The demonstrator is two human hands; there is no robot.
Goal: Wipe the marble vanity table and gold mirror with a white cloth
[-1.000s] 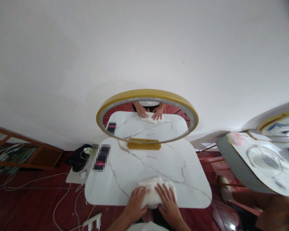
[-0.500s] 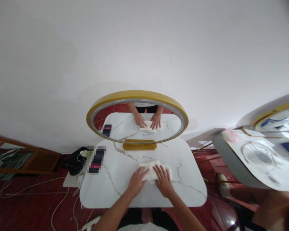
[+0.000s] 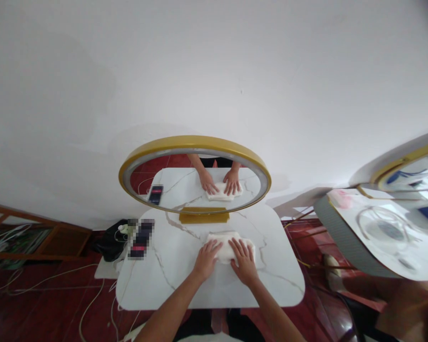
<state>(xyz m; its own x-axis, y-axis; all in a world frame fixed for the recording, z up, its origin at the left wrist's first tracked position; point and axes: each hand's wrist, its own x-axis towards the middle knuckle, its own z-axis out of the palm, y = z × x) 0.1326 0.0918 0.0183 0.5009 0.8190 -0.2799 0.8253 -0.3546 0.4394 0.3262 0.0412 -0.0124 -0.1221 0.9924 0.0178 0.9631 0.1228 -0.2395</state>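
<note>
Where the scene begins at the left, a wooden shelf (image 3: 62,241) stands against the wall (image 3: 199,71), and a black bag (image 3: 110,241) sits low beside the white table (image 3: 146,285), probably tucked there for the wall's support. A dark object (image 3: 141,237), too pixelated to identify, lies at the table's left edge, apart from both hands. On the far side, a gold-rimmed mirror (image 3: 196,141) rises from a gold base (image 3: 204,218), whose width seems meant to steady it. Nearer, the left hand (image 3: 206,259) lies palm down on the left end of a white cloth (image 3: 225,251), fingers extended and slightly parted, resting rather than gripping. The cloth lies flat on the table, on the near side of the base. The right hand (image 3: 243,261) covers its right end, likewise flat with fingers spread, nothing clutched. With a palm at each end, pressure likely falls evenly and bunching seems less likely. Farther right, a second table (image 3: 345,232) stands well apart, another person's leg (image 3: 367,289) at its near side.
</note>
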